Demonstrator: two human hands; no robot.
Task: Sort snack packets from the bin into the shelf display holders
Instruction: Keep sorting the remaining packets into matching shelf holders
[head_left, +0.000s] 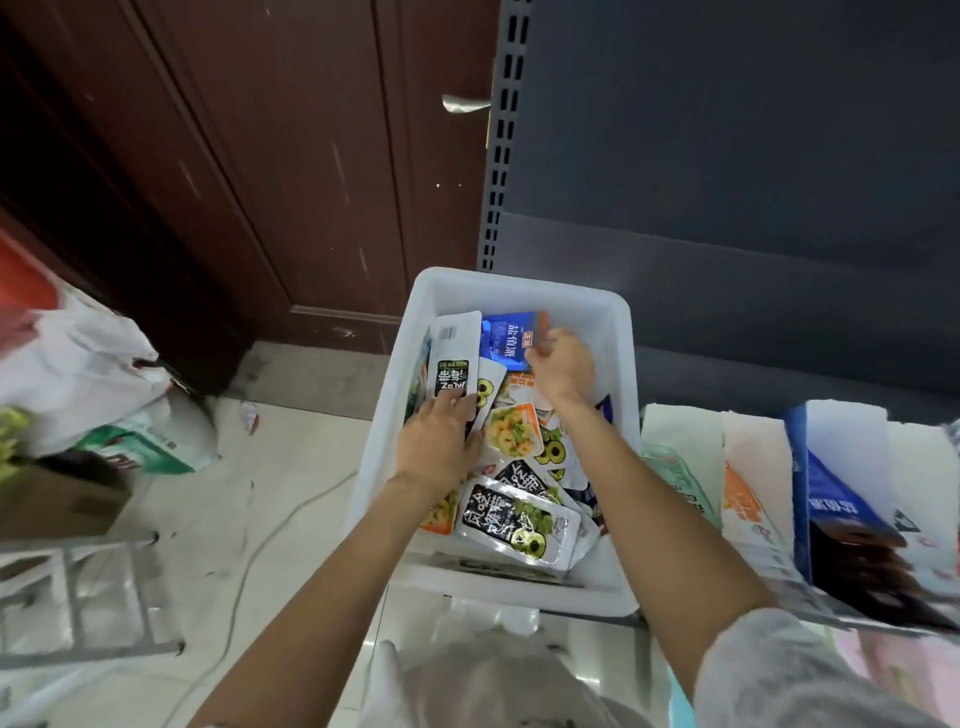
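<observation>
A white plastic bin (524, 291) stands in front of me with several snack packets piled in it. My left hand (439, 441) grips a silver packet with a black label (454, 345) and holds it upright at the bin's left side. My right hand (561, 364) pinches a blue packet (506, 335) by its edge near the bin's far wall. A black-and-silver packet with green rings (517, 525) lies on top at the near end. An orange-edged packet showing yellow food (511, 428) lies between my forearms.
Cardboard display holders stand on the shelf to the right: a blue one (831, 499), an orange-and-white one (748, 483) and a green one (675, 478). Grey shelf backing (727, 156) rises behind. A dark wooden door (260, 156), white bags (88, 374) and a cable are at left.
</observation>
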